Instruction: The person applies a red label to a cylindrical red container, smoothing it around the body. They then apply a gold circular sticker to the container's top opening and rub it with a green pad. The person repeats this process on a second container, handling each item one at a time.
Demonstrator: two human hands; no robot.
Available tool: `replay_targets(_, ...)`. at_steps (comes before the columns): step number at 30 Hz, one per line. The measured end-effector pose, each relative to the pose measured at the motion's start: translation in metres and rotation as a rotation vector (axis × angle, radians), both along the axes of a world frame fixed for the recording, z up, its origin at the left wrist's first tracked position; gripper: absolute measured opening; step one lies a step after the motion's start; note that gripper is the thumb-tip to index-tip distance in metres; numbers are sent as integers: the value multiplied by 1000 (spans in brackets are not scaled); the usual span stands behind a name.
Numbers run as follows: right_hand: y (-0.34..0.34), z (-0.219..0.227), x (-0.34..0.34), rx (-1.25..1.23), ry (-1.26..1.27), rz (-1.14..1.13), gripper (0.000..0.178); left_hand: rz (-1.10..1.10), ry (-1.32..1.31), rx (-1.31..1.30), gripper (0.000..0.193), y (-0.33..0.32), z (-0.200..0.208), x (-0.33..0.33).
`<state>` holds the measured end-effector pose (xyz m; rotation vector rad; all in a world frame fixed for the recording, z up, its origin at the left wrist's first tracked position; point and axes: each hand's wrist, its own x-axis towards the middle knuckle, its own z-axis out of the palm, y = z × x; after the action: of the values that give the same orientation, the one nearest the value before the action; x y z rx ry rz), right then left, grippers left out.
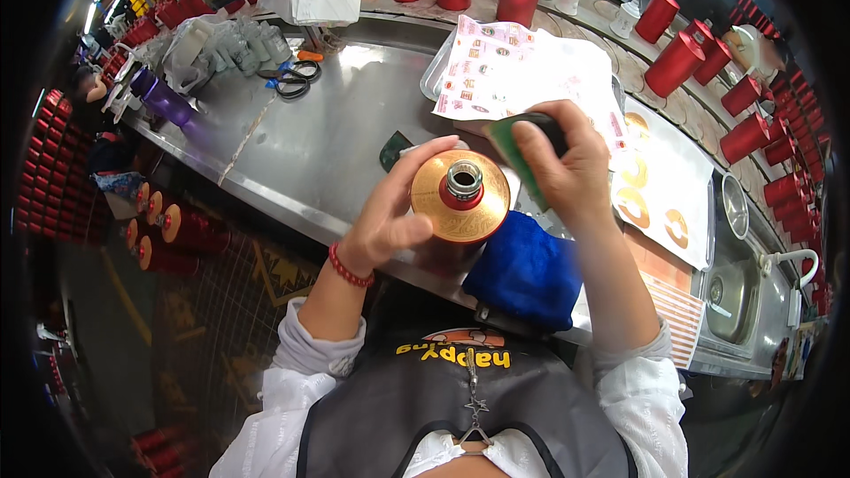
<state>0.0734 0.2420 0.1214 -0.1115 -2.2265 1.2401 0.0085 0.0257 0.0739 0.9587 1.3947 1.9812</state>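
Observation:
A red bottle [452,243] with a gold ring-shaped label [434,186] lying flat round its shoulder stands upright near the table's front edge, its glass neck uncapped. My left hand [390,217] wraps its left side, thumb at the label's edge. Just right of the bottle, apart from it, my right hand [567,164] grips a scraper with a green blade [513,155] and a black handle. Between the bottle and my right forearm lies a blue cloth [527,270]. A small dark green piece [394,150] rests behind my left hand.
Gold labels [633,205] lie on a white sheet to the right, by a sink [735,301]. A patterned paper [482,66] covers a tray behind. Scissors [297,80] and a purple bottle [162,97] sit at left. Red bottles [677,64] line a conveyor [611,49].

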Motion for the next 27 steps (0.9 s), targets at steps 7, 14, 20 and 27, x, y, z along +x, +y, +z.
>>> replay_targets(7, 22, -10, 32, 523, 445, 442, 28, 45, 75, 15, 101, 4, -8, -2)
replay_targets(14, 13, 18, 25, 746, 410, 576, 21, -224, -195, 44, 99, 11, 0, -18)
replay_targets(20, 28, 36, 29, 328, 192, 848, 18, -267, -177, 18, 101, 5, -1, -27)
replay_targets(27, 42, -24, 17, -102, 18, 462, 46, 260, 18, 207, 82, 7, -11, 21)
